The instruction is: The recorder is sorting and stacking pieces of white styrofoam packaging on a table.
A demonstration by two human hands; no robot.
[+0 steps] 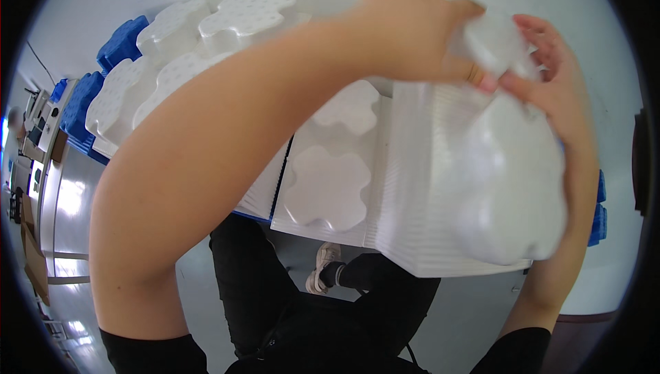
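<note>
One white moulded plastic piece (pixel 498 40) between the left hand (pixel 416 37) and the right hand (pixel 567 85)

We find it at upper right, raised over the worktop and blurred. The left arm crosses in front of us; the left thumb and fingers are bent part-way, a gap's width of white plastic pinched between them. The right hand faces it, fingers curled round the far side, thumb on the near edge, near the left thumb. How firmly either presses, we cannot tell.

Just below: a bulging, lobed white form (pixel 515 188), also blurred; whether it is joined to the held piece, we cannot make out. It overlaps a ribbed white sheet (pixel 412 216). Left of that, a white tray (pixel 375 226) with rounded, clover-like raised shapes.

Beyond the left forearm we see dimple-topped white lobed blocks (pixel 247 13), with blue lobed blocks (pixel 82 102) at their left. More blue pieces (pixel 597 226) show past the right forearm. Below: black trousers (pixel 251 278), one pale shoe (pixel 321 267).
</note>
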